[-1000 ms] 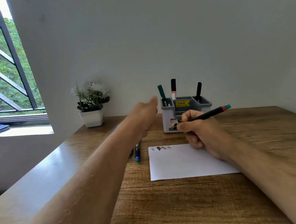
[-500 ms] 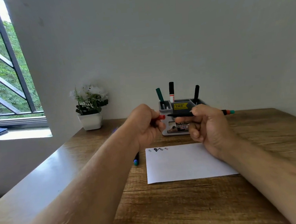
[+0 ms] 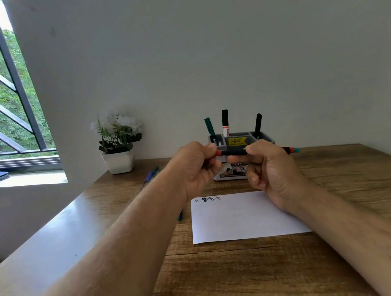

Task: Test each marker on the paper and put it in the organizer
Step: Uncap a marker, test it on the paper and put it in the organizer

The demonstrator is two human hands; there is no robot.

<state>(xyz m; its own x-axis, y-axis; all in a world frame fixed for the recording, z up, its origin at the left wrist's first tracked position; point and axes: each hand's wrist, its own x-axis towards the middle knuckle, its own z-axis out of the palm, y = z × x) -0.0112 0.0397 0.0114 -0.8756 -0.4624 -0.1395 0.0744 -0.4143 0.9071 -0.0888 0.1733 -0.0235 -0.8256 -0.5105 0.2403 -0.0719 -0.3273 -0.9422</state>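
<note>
- Far left of both hands, a window with a dark case on its sill; nearer, a plant (image 3: 117,141) in a white pot at the desk's (image 3: 344,264) back edge; loose pens (image 3: 152,173) lie on the wood between the pot and the left forearm, and another tip shows just beside that forearm, left of the paper.
- Left hand (image 3: 195,169): curled, fingertips pinching the red end of the marker (image 3: 234,153), most likely the cap.
- The marker lies level between the two hands, long axis running left to right; red end at the left hand, red-and-teal end sticking out past the right.
- Right hand (image 3: 271,166): curled round the barrel, holding it.
- Paper (image 3: 241,217): flat on the desk below and nearer than both hands, with small test scribbles at its top left corner.
- Organizer (image 3: 237,141): straight behind the hands, partly hidden by them; three markers stand in it.
- Judgement: this looks like capping or uncapping, I cannot tell which; either force runs along the marker's axis; for the drop the right hand is the nearer, the organizer just beyond it.
</note>
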